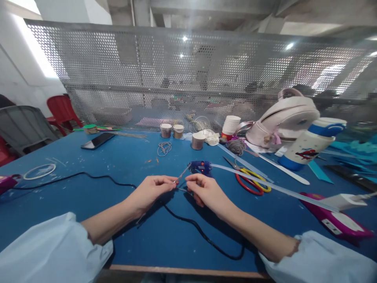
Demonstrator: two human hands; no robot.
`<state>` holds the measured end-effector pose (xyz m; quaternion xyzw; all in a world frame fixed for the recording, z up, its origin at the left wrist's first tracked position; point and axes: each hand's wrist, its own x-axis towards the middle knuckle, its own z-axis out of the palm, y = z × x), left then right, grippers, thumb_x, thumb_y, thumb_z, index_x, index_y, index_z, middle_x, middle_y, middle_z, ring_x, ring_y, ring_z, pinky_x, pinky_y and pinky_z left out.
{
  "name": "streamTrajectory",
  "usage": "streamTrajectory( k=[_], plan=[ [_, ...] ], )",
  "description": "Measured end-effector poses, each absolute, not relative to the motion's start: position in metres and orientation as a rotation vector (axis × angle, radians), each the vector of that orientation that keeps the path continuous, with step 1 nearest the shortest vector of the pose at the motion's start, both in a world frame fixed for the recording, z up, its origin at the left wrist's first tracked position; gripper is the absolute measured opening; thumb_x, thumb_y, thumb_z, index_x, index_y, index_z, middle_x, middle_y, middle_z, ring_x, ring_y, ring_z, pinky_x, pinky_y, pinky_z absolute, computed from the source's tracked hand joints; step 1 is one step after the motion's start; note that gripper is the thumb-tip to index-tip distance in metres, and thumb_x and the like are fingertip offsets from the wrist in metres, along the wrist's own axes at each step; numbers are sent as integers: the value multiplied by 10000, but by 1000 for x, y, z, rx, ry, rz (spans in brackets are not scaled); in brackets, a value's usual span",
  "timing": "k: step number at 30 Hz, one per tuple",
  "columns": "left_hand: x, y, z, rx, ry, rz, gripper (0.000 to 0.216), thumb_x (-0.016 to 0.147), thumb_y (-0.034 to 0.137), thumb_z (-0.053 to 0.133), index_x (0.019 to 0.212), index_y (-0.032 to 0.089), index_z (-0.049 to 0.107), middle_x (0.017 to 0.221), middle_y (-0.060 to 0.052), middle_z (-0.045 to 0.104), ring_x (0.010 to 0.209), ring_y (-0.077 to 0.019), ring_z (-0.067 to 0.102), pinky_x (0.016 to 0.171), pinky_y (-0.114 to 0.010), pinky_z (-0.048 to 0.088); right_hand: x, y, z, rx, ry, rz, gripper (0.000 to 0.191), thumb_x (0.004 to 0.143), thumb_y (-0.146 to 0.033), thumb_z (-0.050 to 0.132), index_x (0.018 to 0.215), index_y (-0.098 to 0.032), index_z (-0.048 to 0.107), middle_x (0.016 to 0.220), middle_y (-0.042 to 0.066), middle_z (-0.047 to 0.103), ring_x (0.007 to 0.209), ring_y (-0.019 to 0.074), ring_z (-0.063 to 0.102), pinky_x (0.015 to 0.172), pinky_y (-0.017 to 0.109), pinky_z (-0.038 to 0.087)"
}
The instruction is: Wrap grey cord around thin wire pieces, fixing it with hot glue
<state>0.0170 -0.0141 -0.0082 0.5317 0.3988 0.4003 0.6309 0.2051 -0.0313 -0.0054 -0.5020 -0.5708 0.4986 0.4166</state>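
My left hand (157,190) is closed in a pinch on a thin brownish stick (183,173), which slants up toward the nozzle end of a blue glue gun (200,167). A thin grey yarn strand (183,190) runs from the left fingertips toward my right hand (207,192). The right fingers are curled together around its end, though the exact grip is partly hidden. The glue gun lies just beyond the right hand, with a long translucent glue stick (265,182) reaching out of its back to the right.
Scissors (250,181) lie right of the glue gun, before a grey yarn ball (236,147). A bottle (309,145), backpack (285,118) and purple power strip (338,220) stand at right. Tubs (198,140) and a phone (98,140) sit farther back. A black cord (200,228) crosses the blue table.
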Motion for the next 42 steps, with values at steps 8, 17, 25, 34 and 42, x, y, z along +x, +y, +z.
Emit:
streamTrajectory(
  k=[8,17,25,34,42],
  plan=[
    [3,15,0,1457,1155,1041,122,675,278,684,620,169,689,1101,-130,656,1085,-262,549,986,-389,327,275,-23,0,-1624,-1742,337,232,726,-420,600,795,-199,584,663,19,598,589,183,535,557,301,402],
    [12,30,-14,1522,1211,1005,146,674,295,641,641,156,672,1087,-139,661,1043,-252,579,948,-372,369,257,21,-15,-1704,-1909,528,257,742,-357,527,805,-140,650,662,35,624,647,213,570,587,303,424],
    [16,38,-27,1536,1213,967,127,694,262,608,635,156,644,1085,-122,663,1015,-235,594,908,-358,415,238,1,-19,-1487,-1816,829,326,825,-451,487,849,-160,633,507,-20,530,499,149,516,500,258,412],
    [16,38,-30,1624,1211,948,112,720,210,567,651,168,644,1065,-105,652,1018,-217,592,900,-345,430,230,-5,-18,-1479,-1889,772,329,841,-433,476,742,-157,625,478,-35,458,431,107,408,427,228,351],
    [16,39,-33,1673,1190,967,102,725,193,565,663,173,644,1055,-102,654,1034,-210,587,910,-341,426,226,-10,-12,-1510,-1962,612,306,799,-422,515,675,-160,612,539,-15,518,494,112,451,456,217,367]
  ],
)
